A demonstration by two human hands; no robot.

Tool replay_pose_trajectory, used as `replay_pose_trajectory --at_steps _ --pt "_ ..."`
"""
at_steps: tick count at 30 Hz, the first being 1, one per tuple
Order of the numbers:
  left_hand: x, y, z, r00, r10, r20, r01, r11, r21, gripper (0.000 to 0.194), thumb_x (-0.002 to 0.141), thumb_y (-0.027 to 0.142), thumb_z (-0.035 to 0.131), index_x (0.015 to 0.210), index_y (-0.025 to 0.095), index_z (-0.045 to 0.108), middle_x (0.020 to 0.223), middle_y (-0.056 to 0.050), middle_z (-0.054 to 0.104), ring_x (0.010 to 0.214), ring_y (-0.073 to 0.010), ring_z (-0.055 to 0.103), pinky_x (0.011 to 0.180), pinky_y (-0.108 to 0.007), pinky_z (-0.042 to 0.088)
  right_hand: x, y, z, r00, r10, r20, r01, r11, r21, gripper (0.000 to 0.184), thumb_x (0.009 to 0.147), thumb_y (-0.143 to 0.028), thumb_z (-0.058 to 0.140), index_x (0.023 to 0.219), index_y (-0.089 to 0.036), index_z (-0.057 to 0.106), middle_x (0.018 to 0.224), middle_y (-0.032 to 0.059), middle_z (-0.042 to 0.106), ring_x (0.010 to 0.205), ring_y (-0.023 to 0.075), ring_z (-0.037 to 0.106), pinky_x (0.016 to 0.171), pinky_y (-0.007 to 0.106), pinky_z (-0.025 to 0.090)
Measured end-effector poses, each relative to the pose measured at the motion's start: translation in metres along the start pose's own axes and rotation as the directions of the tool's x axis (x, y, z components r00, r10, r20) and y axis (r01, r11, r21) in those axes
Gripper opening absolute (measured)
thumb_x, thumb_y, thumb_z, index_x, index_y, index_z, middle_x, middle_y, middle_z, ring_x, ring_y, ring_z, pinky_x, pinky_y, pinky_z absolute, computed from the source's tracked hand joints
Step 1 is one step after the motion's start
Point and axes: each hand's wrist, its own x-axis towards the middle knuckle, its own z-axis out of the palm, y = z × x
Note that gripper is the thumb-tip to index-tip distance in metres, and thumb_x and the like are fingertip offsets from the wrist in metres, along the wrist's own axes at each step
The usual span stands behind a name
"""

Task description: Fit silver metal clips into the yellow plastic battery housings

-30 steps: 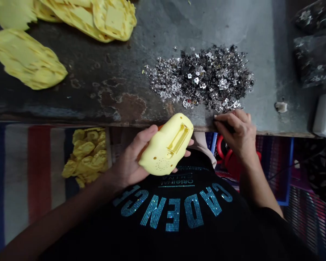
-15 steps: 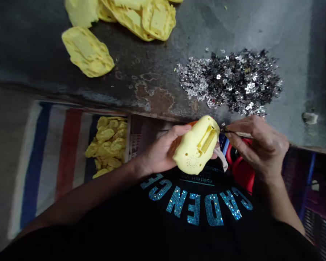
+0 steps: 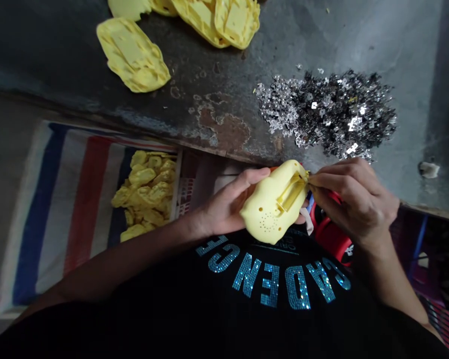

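Observation:
My left hand point(image 3: 232, 202) is wrapped round a pale yellow plastic shell point(image 3: 264, 212), a rounded casing with a long battery compartment, screw holes and a patch of tiny speaker holes. The compartment faces up. At the shell's upper right end, my right hand point(image 3: 353, 197) pinches a small metal piece, mostly hidden by the fingertips, against the end of the compartment. Beyond the hands, a pile of small shiny metal contact pieces point(image 3: 329, 112) lies on the grey metal table point(image 3: 217, 75).
More yellow shells point(image 3: 132, 55) lie at the table's far left. Below the edge, a striped sheet point(image 3: 82, 199) and a heap of yellow parts point(image 3: 147, 189) are at left. Red-handled scissors point(image 3: 331, 232) show beneath my right hand. A small whitish lump point(image 3: 429, 169) sits at right.
My right hand has moved left with the small metal piece, from just beside the shell to touching the compartment's end. My left hand still holds the shell.

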Motion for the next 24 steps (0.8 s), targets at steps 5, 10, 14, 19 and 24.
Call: replay_pose_trajectory --at_steps 5,10,14,19,24 --pt "0.002 0.000 0.002 1.000 0.020 -0.005 -0.019 0.999 0.045 0.078 0.108 0.066 0.074 0.164 0.010 0.070 0.123 -0.020 0.092 0.112 -0.0363 0.091 0.104 -0.046 0.071 0.000 0.003 -0.002 0.999 -0.009 0.042 0.009 1.000 0.004 0.034 0.102 -0.002 0.084 0.127 -0.022 0.073 0.106 0.0074 0.085 0.089 0.0230 0.077 0.082 0.041 0.064" --pt "0.002 0.000 0.010 0.997 -0.011 -0.070 0.017 0.996 0.082 0.075 0.106 0.068 0.077 0.161 0.017 0.074 0.117 -0.015 0.093 0.101 -0.0330 0.091 0.094 -0.041 0.072 0.000 0.005 -0.005 0.997 -0.017 0.079 0.016 1.000 0.016 0.032 0.104 -0.005 0.082 0.129 -0.022 0.073 0.108 0.0083 0.085 0.090 0.0238 0.077 0.081 0.041 0.063" --pt "0.002 0.000 0.011 0.998 -0.032 -0.051 0.034 0.999 0.041 0.074 0.109 0.067 0.072 0.161 0.015 0.074 0.112 -0.014 0.093 0.091 -0.0294 0.091 0.082 -0.036 0.071 -0.002 0.005 -0.005 0.995 -0.011 0.096 0.008 1.000 0.030 0.033 0.106 -0.007 0.080 0.133 -0.023 0.072 0.112 0.0087 0.086 0.090 0.0231 0.076 0.082 0.041 0.063" --pt "0.003 0.001 0.009 0.997 -0.062 -0.044 0.061 0.998 -0.013 0.070 0.109 0.063 0.071 0.160 0.014 0.073 0.108 -0.015 0.092 0.090 -0.0303 0.091 0.074 -0.033 0.070 -0.006 -0.001 -0.002 0.998 0.027 0.065 -0.028 1.000 0.014 0.042 0.103 -0.003 0.081 0.138 -0.025 0.074 0.113 0.0073 0.087 0.091 0.0235 0.078 0.083 0.042 0.066" --pt "0.003 -0.002 0.010 0.990 -0.035 -0.136 0.026 0.997 -0.066 0.069 0.107 0.062 0.074 0.157 0.015 0.075 0.114 -0.017 0.092 0.094 -0.0311 0.090 0.080 -0.035 0.071 -0.011 -0.010 0.001 0.997 0.080 -0.016 -0.080 0.997 -0.013 0.038 0.100 0.002 0.083 0.131 -0.020 0.076 0.111 0.0094 0.089 0.090 0.0240 0.081 0.082 0.042 0.067"
